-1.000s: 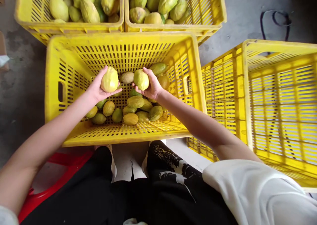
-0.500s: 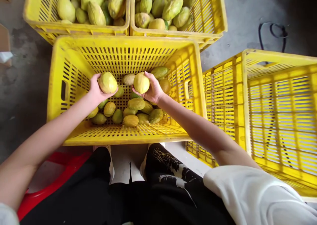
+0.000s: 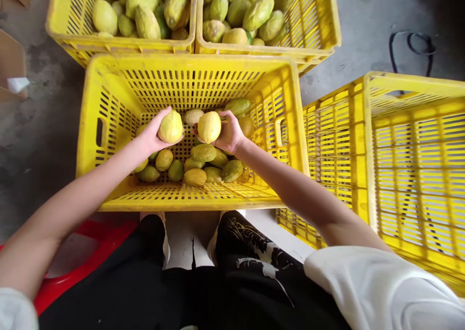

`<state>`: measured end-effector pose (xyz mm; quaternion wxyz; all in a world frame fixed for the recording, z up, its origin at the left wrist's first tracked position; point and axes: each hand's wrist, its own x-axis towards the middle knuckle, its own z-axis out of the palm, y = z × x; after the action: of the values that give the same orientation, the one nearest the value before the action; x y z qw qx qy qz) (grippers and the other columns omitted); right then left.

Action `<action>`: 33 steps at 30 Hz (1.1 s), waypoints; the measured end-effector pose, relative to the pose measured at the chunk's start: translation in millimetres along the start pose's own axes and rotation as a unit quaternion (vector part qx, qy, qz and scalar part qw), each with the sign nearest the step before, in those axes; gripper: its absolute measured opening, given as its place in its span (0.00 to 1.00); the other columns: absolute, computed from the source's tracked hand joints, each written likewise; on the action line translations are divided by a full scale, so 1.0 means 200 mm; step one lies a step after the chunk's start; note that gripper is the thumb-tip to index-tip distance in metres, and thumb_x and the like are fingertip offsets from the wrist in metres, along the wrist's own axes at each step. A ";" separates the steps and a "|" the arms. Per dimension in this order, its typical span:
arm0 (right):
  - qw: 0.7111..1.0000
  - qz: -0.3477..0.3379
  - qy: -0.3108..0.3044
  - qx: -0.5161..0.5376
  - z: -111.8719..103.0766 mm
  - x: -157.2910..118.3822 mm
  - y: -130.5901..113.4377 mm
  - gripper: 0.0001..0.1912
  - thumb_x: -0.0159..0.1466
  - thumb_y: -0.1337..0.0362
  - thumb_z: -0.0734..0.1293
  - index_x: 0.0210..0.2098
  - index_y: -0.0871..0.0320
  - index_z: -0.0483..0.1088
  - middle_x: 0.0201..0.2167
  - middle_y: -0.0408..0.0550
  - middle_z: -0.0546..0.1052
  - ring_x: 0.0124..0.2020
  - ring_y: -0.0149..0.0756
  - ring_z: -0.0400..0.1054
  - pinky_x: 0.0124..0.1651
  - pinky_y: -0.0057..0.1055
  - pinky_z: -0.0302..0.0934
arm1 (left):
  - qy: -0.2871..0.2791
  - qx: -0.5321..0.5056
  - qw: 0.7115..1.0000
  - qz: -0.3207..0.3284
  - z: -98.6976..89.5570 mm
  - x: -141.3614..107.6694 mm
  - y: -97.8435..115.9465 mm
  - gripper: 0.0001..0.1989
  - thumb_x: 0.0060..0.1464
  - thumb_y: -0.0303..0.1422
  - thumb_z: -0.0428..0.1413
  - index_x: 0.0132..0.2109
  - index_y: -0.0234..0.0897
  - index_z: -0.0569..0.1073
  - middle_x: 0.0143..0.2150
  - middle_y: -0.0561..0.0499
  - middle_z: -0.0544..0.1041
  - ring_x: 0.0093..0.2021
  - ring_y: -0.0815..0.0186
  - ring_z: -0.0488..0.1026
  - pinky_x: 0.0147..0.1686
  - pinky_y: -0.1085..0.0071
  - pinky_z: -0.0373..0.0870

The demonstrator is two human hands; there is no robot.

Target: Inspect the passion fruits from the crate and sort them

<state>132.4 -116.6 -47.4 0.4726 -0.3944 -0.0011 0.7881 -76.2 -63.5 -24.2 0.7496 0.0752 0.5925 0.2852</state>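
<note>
My left hand (image 3: 157, 132) is wrapped round a pale yellow fruit (image 3: 170, 126), held above the middle yellow crate (image 3: 192, 206). Just to the right, my right hand (image 3: 231, 133) holds a second, rounder yellow fruit (image 3: 209, 127), its fingers behind and beside it. A small gap separates the two held fruits. Beneath them, several green and yellow fruits lie on the crate's slotted floor, among them a yellow one (image 3: 195, 177) near the front wall and a green one (image 3: 238, 106) at the back right.
Two crates of fruit, a left one (image 3: 119, 43) and a right one (image 3: 265, 50), stand behind the middle crate. At the right another yellow crate (image 3: 369, 150) stands. A red stool (image 3: 78, 267) is at lower left, cardboard (image 3: 10, 61) at upper left, a black cable (image 3: 391, 54) at upper right.
My left hand has moved right with its fruit, closer to the fruit in my right hand, and that fruit looks turned. The whole view has shifted slightly.
</note>
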 end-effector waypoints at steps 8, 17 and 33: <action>0.997 -0.002 0.028 -0.068 -0.03 0.02 0.01 0.19 0.63 0.45 0.70 0.42 0.53 0.70 0.29 0.44 0.74 0.38 0.43 0.74 0.45 0.43 0.77 | 0.036 -0.005 0.999 0.028 0.02 -0.04 -0.03 0.12 0.63 0.45 0.62 0.46 0.43 0.74 0.36 0.52 0.79 0.34 0.62 0.80 0.40 0.66 0.83; 0.994 -0.003 0.069 -0.084 -0.07 0.05 0.02 0.20 0.63 0.44 0.72 0.41 0.54 0.71 0.29 0.45 0.76 0.38 0.43 0.75 0.40 0.39 0.76 | -0.011 -0.029 0.999 -0.034 -0.01 -0.01 -0.06 0.16 0.61 0.48 0.58 0.49 0.44 0.76 0.36 0.48 0.79 0.35 0.54 0.81 0.34 0.61 0.83; 0.990 -0.033 0.126 -0.051 -0.02 0.04 0.03 0.14 0.68 0.50 0.70 0.41 0.53 0.68 0.30 0.44 0.76 0.37 0.39 0.71 0.37 0.36 0.74 | 0.065 0.052 0.997 0.008 0.01 -0.04 -0.04 0.07 0.62 0.35 0.63 0.44 0.43 0.73 0.34 0.53 0.78 0.30 0.64 0.77 0.37 0.65 0.83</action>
<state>129.2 -114.8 -57.8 0.4740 -0.5140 0.0055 0.7149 -73.2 -73.1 -20.8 0.7025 0.1004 0.6532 0.2643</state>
